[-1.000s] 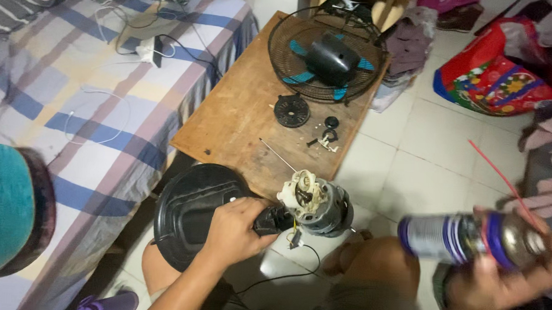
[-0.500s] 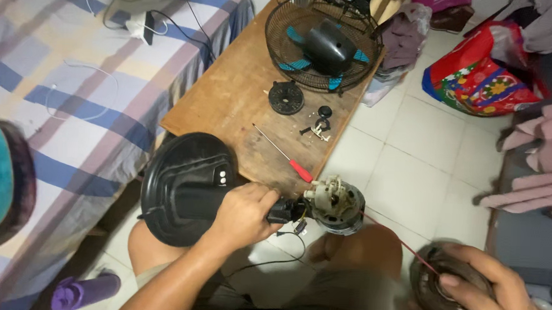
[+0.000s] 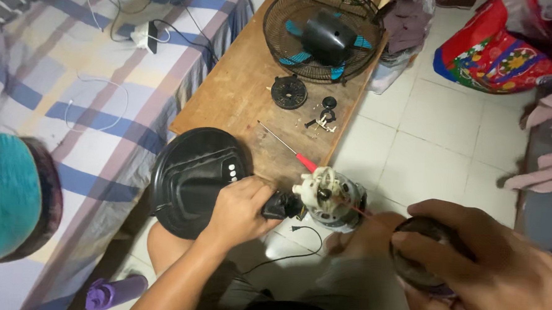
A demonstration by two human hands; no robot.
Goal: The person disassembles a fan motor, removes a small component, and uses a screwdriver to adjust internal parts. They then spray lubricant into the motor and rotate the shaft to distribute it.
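Fan motor [image 3: 330, 197] sits low centre in the view, off the near edge of the bench [image 3: 241, 91], above the person's lap. Its white end with copper windings faces up; a dark shaft end shows in the middle.

Left hand [image 3: 239, 209] is at 9 o'clock of the motor, fingers wrapped tight around the black neck piece [image 3: 281, 205] that joins it. Grip is closed and firm on that piece.

Right hand [image 3: 488, 269] is at 4 o'clock of the motor, large and blurred in the near view. It is curled around a spray can [image 3: 423, 257], seen end-on, dark and round. A thin red straw [image 3: 366, 213] runs from the can to the top of the motor; its tip lies at or just beside the shaft, contact cannot be told.

Round black fan base [image 3: 191, 179] is at 9 o'clock of the left hand, partly over the bench edge, touching the hand's knuckles or just beside them. A red-handled screwdriver [image 3: 288, 149] lies on the bench at 11 o'clock of the motor. Small screws and black parts [image 3: 321, 116] lie farther up at 12 o'clock, a black round disc [image 3: 289, 92] beside them. Fan cage with blue blades [image 3: 321, 36] rests at the far end of the bench.

Black power cord [image 3: 297, 246] trails at 6 o'clock of the motor. Striped bed [image 3: 74, 90] runs along 9 o'clock of the bench. White tiled floor [image 3: 431, 143] at 3 o'clock.
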